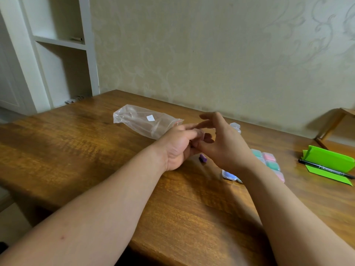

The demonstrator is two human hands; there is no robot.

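Pale wallpaper with a faint scroll pattern covers the wall point(211, 54) behind a brown wooden tabletop point(96, 150), and a white shelf unit point(61, 42) stands in the far left corner. From my remote seat I see both forearms reaching in from the bottom edge and meeting near the middle of the tabletop.

My left hand point(178, 148) is turned palm-up, its fingers curled inward around a small pinkish piece point(204, 135) pinched at the fingertips, just above the wood. My right hand point(228, 146) faces it with its fingers spread and relaxed, the thumb lying against the left fingertips right by the piece. I cannot tell whether the right hand also grips the piece or only touches it.

Directly below the two hands a short purple piece point(202, 158) lies loose on the tabletop. A clear plastic bag point(146, 123) with a small white label lies on its side just behind the left hand. Under and beside my right wrist sits a cluster of pastel boxes point(269, 157), pink and green, with a blue box point(229, 174) near my forearm and a clear box point(235, 126) behind the right hand. Well apart at the right edge, a folded green card point(330, 158) stands with a black pen point(324, 168) lying across it.
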